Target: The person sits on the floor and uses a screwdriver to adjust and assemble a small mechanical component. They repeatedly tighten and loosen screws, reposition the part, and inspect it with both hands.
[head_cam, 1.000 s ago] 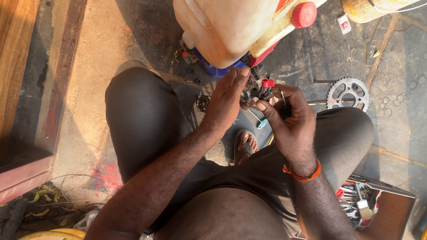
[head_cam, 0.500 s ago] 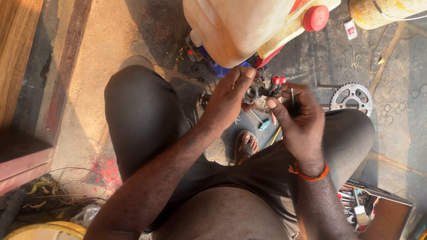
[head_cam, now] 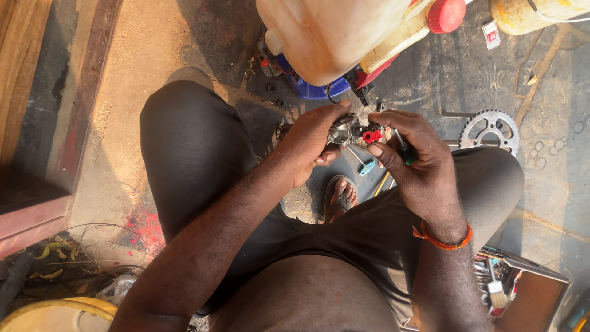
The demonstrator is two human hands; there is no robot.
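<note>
While the left hand (head_cam: 316, 144) pinched a small grey metal part with a red lever (head_cam: 356, 132) steady, the right hand (head_cam: 415, 163), just beside, gripped a green-handled tool (head_cam: 402, 147) against it.

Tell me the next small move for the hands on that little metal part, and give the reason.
Probably steady the small metal part with the left hand and ease the tool's tip in: the right hand already grips a green-handled tool beside the part's red piece, and both hands hold it in the air.

Oily concrete floor (head_cam: 553, 184) with a chain sprocket (head_cam: 490, 130), cream jerrycan (head_cam: 344, 34), scattered screwdrivers (head_cam: 369, 166).
</note>
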